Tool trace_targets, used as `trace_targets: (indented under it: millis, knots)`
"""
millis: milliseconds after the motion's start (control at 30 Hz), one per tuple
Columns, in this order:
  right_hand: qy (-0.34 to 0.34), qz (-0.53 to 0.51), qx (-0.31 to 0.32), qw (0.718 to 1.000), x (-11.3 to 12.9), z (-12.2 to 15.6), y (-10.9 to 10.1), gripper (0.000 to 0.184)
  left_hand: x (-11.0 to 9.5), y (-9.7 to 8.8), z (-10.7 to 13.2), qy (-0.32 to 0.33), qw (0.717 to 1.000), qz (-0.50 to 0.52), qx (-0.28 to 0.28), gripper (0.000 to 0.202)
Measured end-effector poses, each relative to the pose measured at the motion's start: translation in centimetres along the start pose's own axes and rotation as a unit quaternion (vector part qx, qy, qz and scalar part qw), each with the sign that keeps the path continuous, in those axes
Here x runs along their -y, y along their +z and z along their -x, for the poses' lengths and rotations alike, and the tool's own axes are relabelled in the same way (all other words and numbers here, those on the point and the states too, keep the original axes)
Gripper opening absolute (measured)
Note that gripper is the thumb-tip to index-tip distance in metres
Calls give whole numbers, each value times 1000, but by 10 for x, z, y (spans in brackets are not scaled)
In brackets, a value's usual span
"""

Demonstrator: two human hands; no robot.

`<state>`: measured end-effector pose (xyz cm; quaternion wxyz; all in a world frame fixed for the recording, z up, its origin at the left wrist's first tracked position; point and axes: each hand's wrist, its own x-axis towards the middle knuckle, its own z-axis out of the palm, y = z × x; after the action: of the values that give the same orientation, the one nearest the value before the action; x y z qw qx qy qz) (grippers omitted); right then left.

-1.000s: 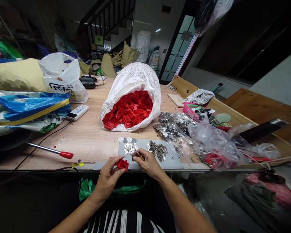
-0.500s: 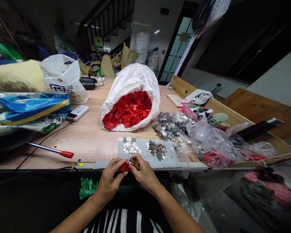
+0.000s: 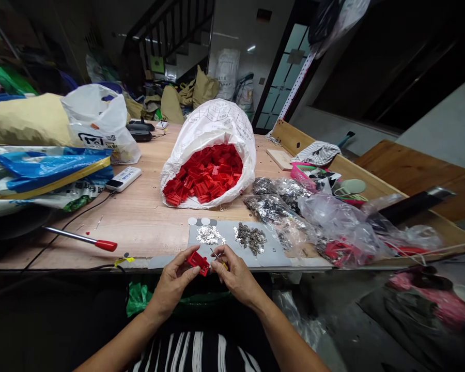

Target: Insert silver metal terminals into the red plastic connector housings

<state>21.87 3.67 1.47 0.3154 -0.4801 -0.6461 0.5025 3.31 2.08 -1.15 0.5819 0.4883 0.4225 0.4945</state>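
My left hand (image 3: 173, 281) pinches a small red plastic part (image 3: 198, 261) at the table's front edge. My right hand (image 3: 234, 273) is closed on a thin tool with a yellow handle (image 3: 219, 259), its metal tip pointing toward the red part, a small gap between them. Just beyond the hands lies a grey mat (image 3: 271, 248) with two small heaps of metal pieces (image 3: 209, 235) (image 3: 251, 237). Farther back an open white sack (image 3: 213, 129) spills several red plastic parts (image 3: 204, 180).
Clear bags of metal pieces (image 3: 279, 206) and crumpled plastic (image 3: 344, 222) lie to the right. A red-handled rod (image 3: 81, 238), a white remote (image 3: 124, 179), a cable and blue-and-white sacks (image 3: 42, 173) are on the left. A pink basket (image 3: 313, 175) stands at the back right.
The hands had come together with the tool tip at the red part; now they are slightly apart again and the red part is tilted up in my left fingers.
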Motion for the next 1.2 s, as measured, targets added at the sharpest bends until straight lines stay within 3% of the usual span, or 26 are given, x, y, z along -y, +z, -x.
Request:
trace_targets:
  millis: [133, 233, 367, 500, 833, 1033, 1200]
  knots:
    - [-38, 53, -32, 997, -5, 2, -3, 14, 2, -3, -4, -1, 1000, 0, -6, 47]
    - [-72, 144, -45, 986, -6, 1, -4, 16, 4, -9, -9, 41, 996, -82, -9, 39]
    - [-81, 209, -35, 974, -9, -3, 0, 23, 9, -18, -19, 127, 961, -246, 6, 35]
    - [-84, 241, -30, 966, -11, -8, 4, 16, 10, -20, -29, 171, 933, -314, 28, 37]
    - [-94, 298, -19, 950, -14, -13, 6, 15, 8, -27, -36, 148, 925, -342, 70, 37]
    - [-99, 328, -33, 939, -15, -9, 13, 15, 14, -28, -36, 172, 923, -337, 66, 36]
    - [-89, 351, -58, 930, -15, -8, 31, 18, 23, -26, -35, 192, 922, -334, 36, 35]
